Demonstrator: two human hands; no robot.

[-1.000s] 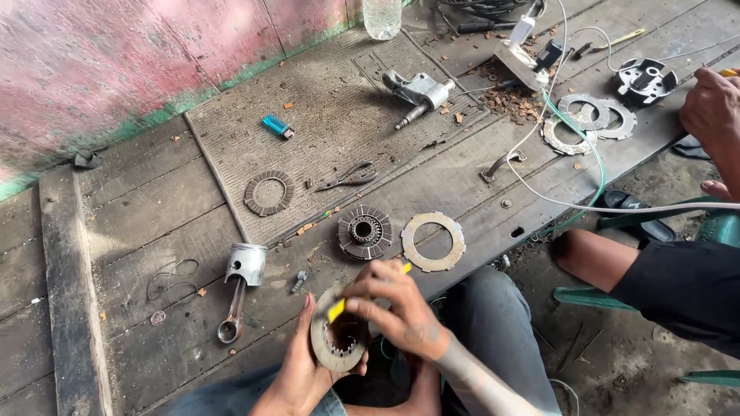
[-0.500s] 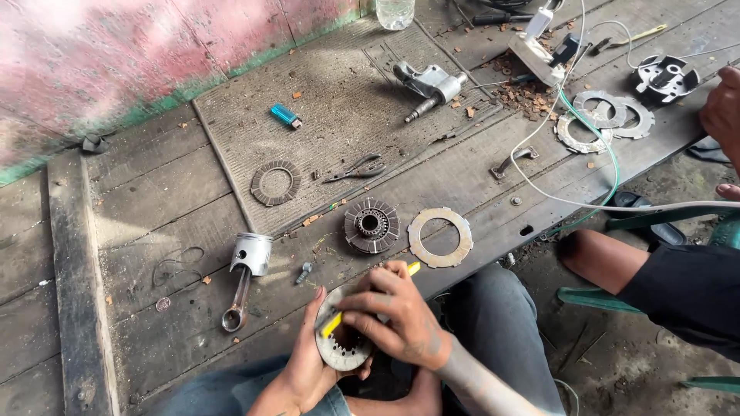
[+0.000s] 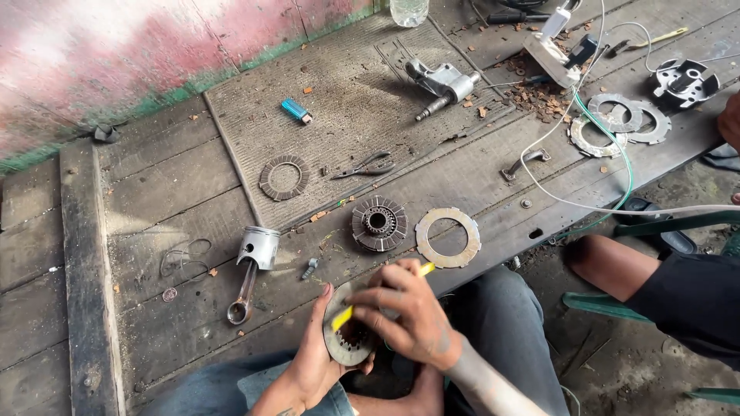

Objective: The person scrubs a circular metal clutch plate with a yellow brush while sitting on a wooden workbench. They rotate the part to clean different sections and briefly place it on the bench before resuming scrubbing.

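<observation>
Left hand: the left hand [image 3: 308, 362], low in the frame just left of centre, cups a round grey metal clutch part with a toothed inner hole [image 3: 347, 337] from beneath, fingers curled round its rim.
Right hand: the right hand [image 3: 408, 312] lies over the part's right side, fingers pinched on a thin yellow-handled tool [image 3: 381, 293] whose tip rests on the part's face.
Where the part is: held above the lap, at the near edge of the grey wooden plank platform [image 3: 139, 223], apart from the pieces laid out on it.
Step in hand: by my reading, scraping or picking at the part's face with the tool (the tip itself is too small to make out).
What the next move calls for: likely a steady cupping grip below and short, controlled strokes, turning the part bit by bit so the tool reaches round the ring.
Just above the hands: a dark ribbed clutch hub [image 3: 378, 223] and a flat tan friction ring [image 3: 448, 236], side by side at centre.
Left of centre: a silver piston with its connecting rod [image 3: 253, 266] and a small bolt [image 3: 309, 269].
Further up: a dark friction ring [image 3: 284, 176], pliers [image 3: 370, 164] and a blue lighter [image 3: 296, 111] on a ribbed grey mat [image 3: 347, 85].
Upper right: more flat steel rings [image 3: 617, 119] and white cable [image 3: 570, 204].
Right edge: another person's dark-sleeved arm [image 3: 678, 296].
</observation>
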